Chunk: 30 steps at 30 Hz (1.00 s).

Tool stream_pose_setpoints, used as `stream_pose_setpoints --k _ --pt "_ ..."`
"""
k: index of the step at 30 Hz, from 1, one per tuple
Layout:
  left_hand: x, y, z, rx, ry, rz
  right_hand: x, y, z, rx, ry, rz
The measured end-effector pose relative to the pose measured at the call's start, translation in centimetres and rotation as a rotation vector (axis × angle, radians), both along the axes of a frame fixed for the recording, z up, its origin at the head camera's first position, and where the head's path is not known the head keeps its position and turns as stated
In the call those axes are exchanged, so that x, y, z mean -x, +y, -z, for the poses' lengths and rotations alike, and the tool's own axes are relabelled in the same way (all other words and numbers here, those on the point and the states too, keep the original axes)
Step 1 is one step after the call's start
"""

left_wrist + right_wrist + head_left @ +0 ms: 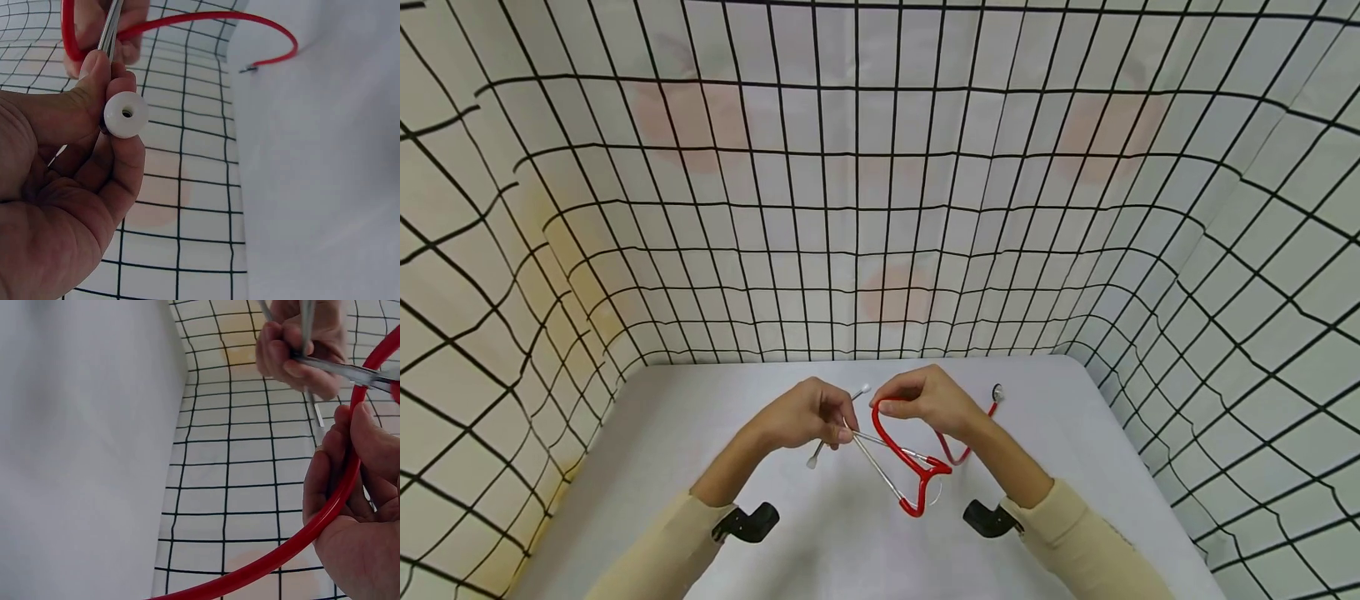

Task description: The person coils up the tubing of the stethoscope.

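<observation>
A stethoscope with red tubing (922,475) is held between both hands above the white table. My left hand (816,412) pinches its silver ear tubes (878,472) near where they cross. White ear tips (812,462) poke out on either side of that hand, and one ear tip (119,122) faces the left wrist view beside the fingers. With thumb and fingertips, my right hand (928,400) grips a bend of the red tube (300,542). Past the right wrist the tube runs on to the chest piece (997,392), at the right rear.
A white-covered table (700,417) lies under the hands. Black wire mesh (857,208) stands along its back and both sides, with pale sheeting behind it. Black wrist cameras (752,523) sit at the cuffs of the cream sleeves (662,542).
</observation>
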<state>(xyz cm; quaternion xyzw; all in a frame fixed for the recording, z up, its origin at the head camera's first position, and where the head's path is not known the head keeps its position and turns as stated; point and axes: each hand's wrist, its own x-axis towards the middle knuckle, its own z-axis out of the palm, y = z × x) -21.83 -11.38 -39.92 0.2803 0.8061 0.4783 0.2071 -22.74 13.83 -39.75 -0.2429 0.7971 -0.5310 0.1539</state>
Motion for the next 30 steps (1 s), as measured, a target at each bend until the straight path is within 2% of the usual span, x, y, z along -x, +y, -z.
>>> stream_pose_setpoints --k 10,13,15,21,28,30 --pt "-0.1 0.2 -0.6 -0.073 -0.024 -0.022 0.5 -0.8 2.2 0.066 -0.072 0.002" --pt "0.1 0.3 -0.7 -0.094 -0.030 -0.044 0.4 -1.0 2.4 0.060 -0.080 0.032" --pt "0.2 0.4 -0.7 -0.107 -0.031 -0.071 0.3 -1.2 2.5 0.091 -0.121 0.058" --pt "0.4 0.7 -0.3 -0.148 -0.013 -0.187 -0.2 -1.8 3.1 0.303 -0.329 0.102" --pt "0.4 1.5 0.7 -0.128 0.036 -0.433 0.2 -2.6 5.0 0.439 -0.462 0.110" --pt "0.5 1.7 0.9 -0.130 0.047 -0.482 0.3 -2.9 5.6 0.464 -0.494 0.122"
